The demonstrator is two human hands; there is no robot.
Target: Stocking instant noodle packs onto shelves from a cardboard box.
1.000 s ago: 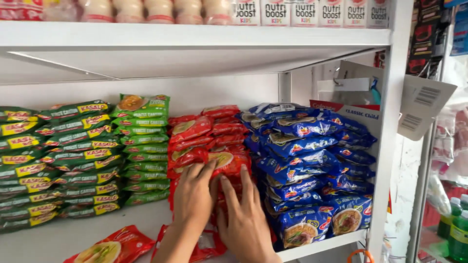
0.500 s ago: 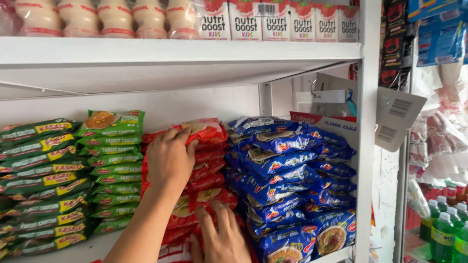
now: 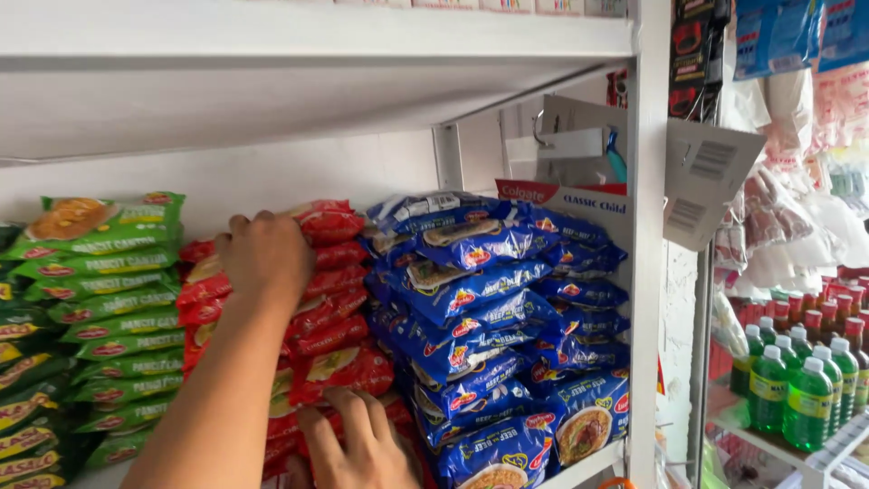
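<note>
While my left hand (image 3: pixel 262 258) sits palm-down on the upper part of the red noodle packet stack (image 3: pixel 317 308), fingers curled loosely over the top packets and pressing rather than gripping, my right hand (image 3: pixel 358 444) is low on the same stack, fingers spread flat against the bottom packets, nothing pinched in it.

Change since a second ago: both hands were together at mid-height on the front of the stack; now the left has climbed to the top and the right has dropped toward the base. Half a second ago the left was already up there, so it has mostly settled. Stack looks taller and squarer than before, top packets pushed back in line. My read: squaring-up is close to done, packets are bracketed top and bottom.

Stack stands on the white shelf (image 3: pixel 579 462), touching the blue noodle packets (image 3: pixel 489 326) on its right side, with the green noodle packets (image 3: pixel 100 308) just beside it on the left. Upper shelf board (image 3: pixel 317 45) overhangs close above. Further right, past the shelf upright (image 3: pixel 647 272), green bottles (image 3: pixel 801 389) stand on a separate rack, well apart.
</note>
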